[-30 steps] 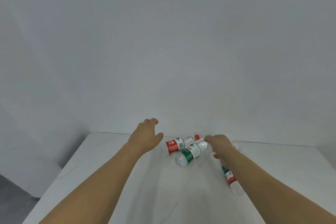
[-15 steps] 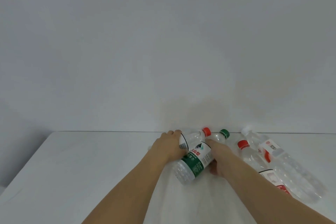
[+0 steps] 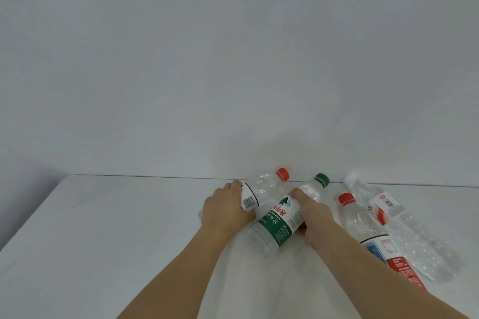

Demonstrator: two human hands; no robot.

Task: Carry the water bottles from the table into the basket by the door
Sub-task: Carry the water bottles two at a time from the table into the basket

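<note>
Several clear water bottles lie on the white table [image 3: 103, 228] near its far edge by the wall. My left hand [image 3: 225, 211] is wrapped around a red-capped bottle [image 3: 261, 189], covering most of its label. My right hand [image 3: 315, 217] grips the green-labelled, green-capped bottle [image 3: 278, 223], thumb across its neck. To the right lie another red-capped bottle [image 3: 363, 223] with a red and blue label, partly hidden behind my right forearm, and a white-capped bottle [image 3: 404, 225]. No basket is in view.
A plain grey-white wall [image 3: 233, 59] rises right behind the table's far edge. The table's left edge runs diagonally at the lower left, with darker floor beyond it.
Both hands reached forward and closed on the two nearest bottles. The view has shifted closer and to the right, bringing the two right-hand bottles into sight.
</note>
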